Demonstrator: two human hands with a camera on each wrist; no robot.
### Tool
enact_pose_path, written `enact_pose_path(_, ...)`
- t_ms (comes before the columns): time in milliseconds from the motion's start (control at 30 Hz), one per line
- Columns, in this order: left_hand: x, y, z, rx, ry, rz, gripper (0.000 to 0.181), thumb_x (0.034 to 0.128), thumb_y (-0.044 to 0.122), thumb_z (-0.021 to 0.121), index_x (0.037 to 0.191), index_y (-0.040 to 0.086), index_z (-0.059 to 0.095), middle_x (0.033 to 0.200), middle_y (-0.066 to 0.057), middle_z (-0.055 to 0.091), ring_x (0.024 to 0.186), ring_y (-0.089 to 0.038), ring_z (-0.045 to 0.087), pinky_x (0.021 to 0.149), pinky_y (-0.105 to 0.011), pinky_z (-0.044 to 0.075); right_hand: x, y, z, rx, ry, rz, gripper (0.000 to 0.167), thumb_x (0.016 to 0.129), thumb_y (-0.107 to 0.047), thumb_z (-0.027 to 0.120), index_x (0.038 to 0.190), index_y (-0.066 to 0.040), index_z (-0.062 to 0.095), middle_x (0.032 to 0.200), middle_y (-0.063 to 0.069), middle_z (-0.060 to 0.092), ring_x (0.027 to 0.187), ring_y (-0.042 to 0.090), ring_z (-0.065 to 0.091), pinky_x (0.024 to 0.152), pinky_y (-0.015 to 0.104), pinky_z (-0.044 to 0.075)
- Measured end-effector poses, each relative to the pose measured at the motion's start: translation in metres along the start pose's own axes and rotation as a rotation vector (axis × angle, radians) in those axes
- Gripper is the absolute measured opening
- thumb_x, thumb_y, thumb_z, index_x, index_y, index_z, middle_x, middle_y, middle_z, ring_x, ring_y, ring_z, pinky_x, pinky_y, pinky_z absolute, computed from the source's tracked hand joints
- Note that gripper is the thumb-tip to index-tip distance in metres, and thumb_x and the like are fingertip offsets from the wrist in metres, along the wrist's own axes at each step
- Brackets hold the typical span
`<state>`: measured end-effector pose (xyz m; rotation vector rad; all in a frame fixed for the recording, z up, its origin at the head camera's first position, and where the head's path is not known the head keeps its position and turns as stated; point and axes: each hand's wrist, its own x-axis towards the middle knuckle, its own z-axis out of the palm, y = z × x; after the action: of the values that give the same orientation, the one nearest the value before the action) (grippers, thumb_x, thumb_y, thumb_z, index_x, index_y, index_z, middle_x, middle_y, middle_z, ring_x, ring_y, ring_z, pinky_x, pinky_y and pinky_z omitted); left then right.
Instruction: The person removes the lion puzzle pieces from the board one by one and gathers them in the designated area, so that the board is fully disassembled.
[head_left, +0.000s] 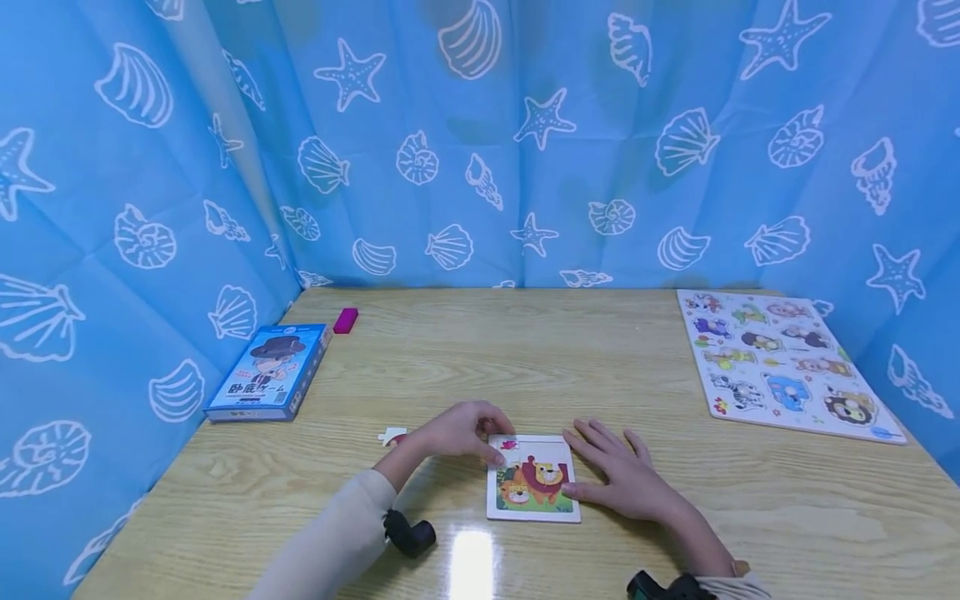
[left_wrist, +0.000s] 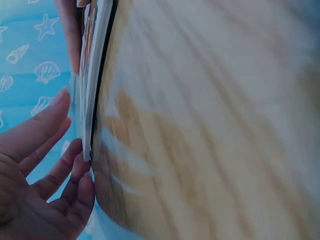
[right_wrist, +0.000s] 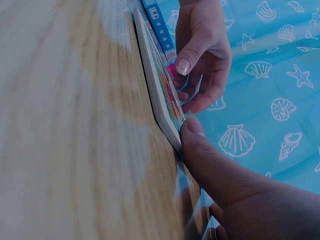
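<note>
A small square jigsaw puzzle (head_left: 534,492) with a white border and a lion picture lies on the table. Its upper part is bare white except for a piece with a pink flower (head_left: 509,446) at the upper left corner. My left hand (head_left: 468,433) is over that corner, its fingertips touching the board's edge and its thumb (left_wrist: 56,107) held apart from them. My right hand (head_left: 618,475) rests along the right edge, fingers spread on the table, thumb (right_wrist: 192,131) against the board. Another loose puzzle piece (head_left: 392,435) lies behind my left wrist, partly hidden.
A blue game box (head_left: 266,371) stands at the left, with a magenta block (head_left: 346,321) beyond it. A large animal puzzle board (head_left: 783,362) lies at the right. Blue shell-patterned curtains (head_left: 525,142) enclose the wooden table (head_left: 525,358) at the back and sides.
</note>
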<state>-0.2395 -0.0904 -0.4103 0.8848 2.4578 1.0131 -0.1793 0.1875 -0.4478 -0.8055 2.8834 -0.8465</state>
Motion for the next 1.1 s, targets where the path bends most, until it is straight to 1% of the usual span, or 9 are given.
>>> enact_pose_path(133,0.002,-0.001,0.003,0.024,-0.008,0.005,0.034,0.077,0.016,0.08,0.108,0.008,0.068,0.1,0.004,0.059,0.088,-0.013,0.051,0.078,-0.026,0.041,0.0,0.0,0.001,-0.003,-0.002,-0.005,0.077,0.085,-0.055,0.061,0.144,-0.009,0.041,0.149,0.016,0.031,0.137,0.039,0.019,0.1,0.064,0.002)
enact_pose_path(333,0.003,-0.007,0.006,0.049,-0.028,0.047,0.032,0.0783,0.018,0.079,0.108,0.011,0.069,0.097,0.005,0.055,0.085,-0.012,0.046,0.075,-0.025,0.04,0.001,-0.002,0.001,-0.011,-0.011,0.001,0.077,0.085,-0.056,0.061,0.143,-0.01,0.041,0.149,0.015,0.032,0.137,0.039,0.019,0.1,0.064,0.002)
enact_pose_path(533,0.0,-0.013,0.008,0.048,-0.036,0.08,0.028,0.0817,0.02,0.076,0.108,0.016,0.069,0.101,0.005,0.051,0.09,-0.011,0.045,0.078,-0.027,0.04,0.002,-0.004,0.0,-0.006,-0.034,0.014,0.078,0.085,-0.057,0.059,0.144,-0.01,0.04,0.15,0.014,0.03,0.138,0.038,0.017,0.101,0.063,0.0)
enact_pose_path(667,0.0,-0.019,0.01,0.032,-0.043,0.097,0.027,0.0833,0.022,0.074,0.109,0.017,0.069,0.103,0.005,0.05,0.093,-0.012,0.045,0.078,-0.027,0.04,0.002,-0.003,0.0,-0.008,-0.026,0.009,0.077,0.085,-0.056,0.06,0.144,-0.01,0.041,0.149,0.015,0.031,0.138,0.039,0.017,0.101,0.063,0.001)
enact_pose_path(800,0.001,-0.023,0.011,0.023,-0.056,0.103,0.03,0.0845,0.024,0.073,0.113,0.019,0.066,0.108,0.004,0.048,0.099,-0.012,0.044,0.082,-0.029,0.038,0.001,-0.002,0.0,-0.012,-0.021,0.009,0.077,0.085,-0.056,0.06,0.144,-0.01,0.041,0.15,0.015,0.031,0.138,0.038,0.017,0.101,0.064,0.001)
enact_pose_path(867,0.002,-0.025,0.012,0.02,-0.058,0.118,0.031,0.0852,0.026,0.072,0.115,0.019,0.065,0.11,0.004,0.047,0.102,-0.013,0.043,0.084,-0.031,0.038,0.0,-0.002,-0.001,-0.012,-0.018,0.009,0.076,0.086,-0.055,0.06,0.144,-0.01,0.041,0.15,0.015,0.031,0.138,0.038,0.018,0.101,0.064,0.001)
enact_pose_path(1000,0.003,-0.028,0.012,0.039,-0.061,0.179,0.032,0.0866,0.028,0.071,0.115,0.016,0.063,0.111,0.004,0.047,0.102,-0.013,0.042,0.085,-0.032,0.038,-0.001,-0.003,-0.003,-0.009,-0.01,0.006,0.075,0.086,-0.054,0.061,0.144,-0.01,0.041,0.149,0.015,0.031,0.138,0.039,0.018,0.1,0.064,0.002)
enact_pose_path(1033,0.003,-0.028,0.012,0.041,-0.062,0.188,0.032,0.0868,0.027,0.07,0.115,0.016,0.063,0.111,0.003,0.047,0.102,-0.013,0.043,0.085,-0.032,0.038,-0.001,-0.004,-0.003,-0.007,-0.011,0.008,0.075,0.086,-0.054,0.061,0.144,-0.01,0.041,0.149,0.015,0.031,0.138,0.038,0.018,0.1,0.064,0.002)
enact_pose_path(1100,0.003,-0.028,0.012,0.039,-0.07,0.182,0.031,0.0867,0.027,0.07,0.115,0.016,0.063,0.111,0.004,0.047,0.102,-0.013,0.043,0.085,-0.032,0.038,-0.002,-0.005,-0.003,-0.006,-0.014,0.01,0.075,0.086,-0.054,0.061,0.144,-0.01,0.041,0.149,0.015,0.031,0.138,0.038,0.018,0.1,0.064,0.002)
